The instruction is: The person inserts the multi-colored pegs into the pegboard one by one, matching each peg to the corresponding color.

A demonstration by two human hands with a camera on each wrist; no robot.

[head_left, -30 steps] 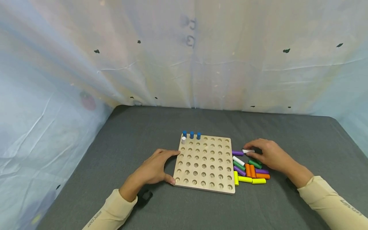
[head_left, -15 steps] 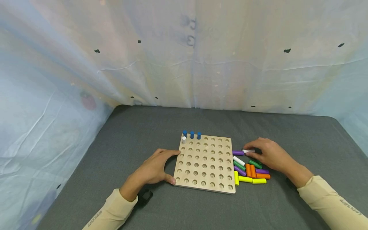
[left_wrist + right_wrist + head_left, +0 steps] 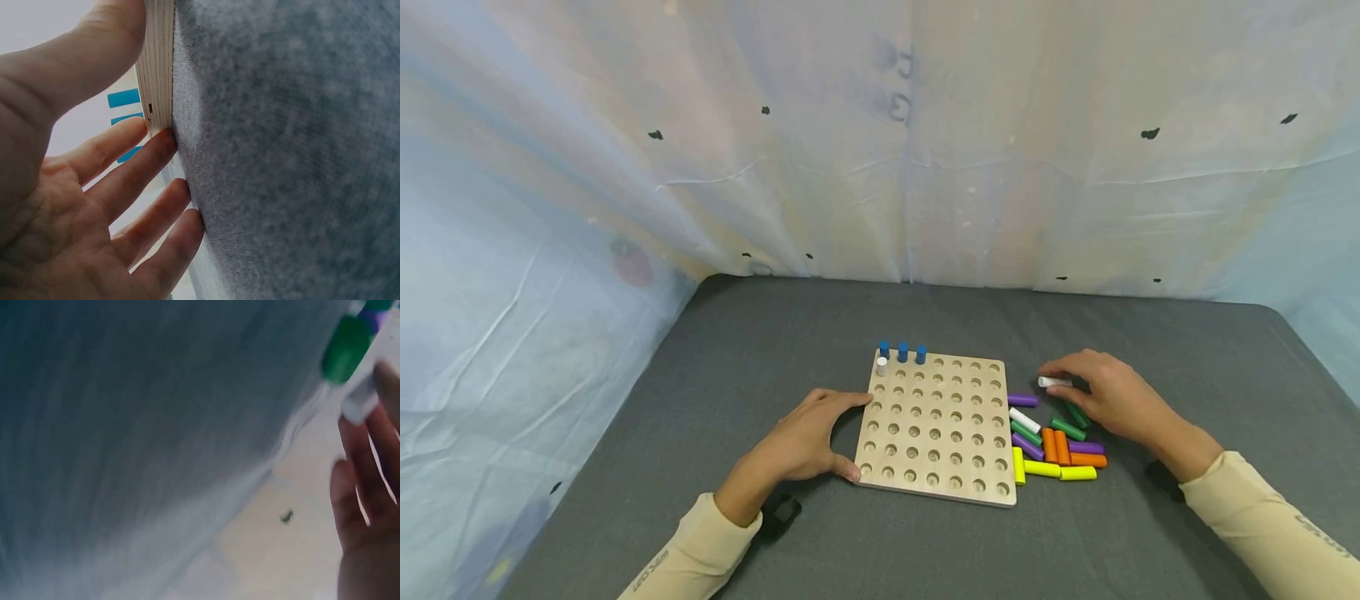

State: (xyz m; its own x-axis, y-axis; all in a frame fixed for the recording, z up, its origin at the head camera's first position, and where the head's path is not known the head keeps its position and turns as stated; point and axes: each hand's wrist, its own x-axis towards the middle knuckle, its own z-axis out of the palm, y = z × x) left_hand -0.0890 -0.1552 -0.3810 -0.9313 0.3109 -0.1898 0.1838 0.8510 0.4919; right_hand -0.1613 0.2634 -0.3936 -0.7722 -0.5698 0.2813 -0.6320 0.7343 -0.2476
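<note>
In the head view, a square wooden pegboard [image 3: 925,423] lies on the table. Three blue pegs [image 3: 902,353] stand along its far edge, and one white peg [image 3: 882,367] stands just in front of the leftmost. My left hand [image 3: 795,437] touches the board's left side with thumb and fingertips, fingers fairly straight; the left wrist view has them against the plywood edge [image 3: 160,69]. Between thumb and fingers, my right hand [image 3: 1108,396] pinches another white peg [image 3: 1051,382], raised a little over the cloth. Partly hidden under that hand is a green peg [image 3: 1077,414].
Loose pegs lie along the board's right side: a purple peg [image 3: 1023,401], a white peg [image 3: 1024,419], orange pegs [image 3: 1056,447], yellow pegs [image 3: 1078,473] and several others. Grey cloth [image 3: 820,325] covers the table. A pale curtain [image 3: 985,167] hangs behind it.
My right hand has lifted the white peg off the table, away from the purple peg, moving slightly up and right. A green peg beneath that hand has come into sight. The left hand stays put.
</note>
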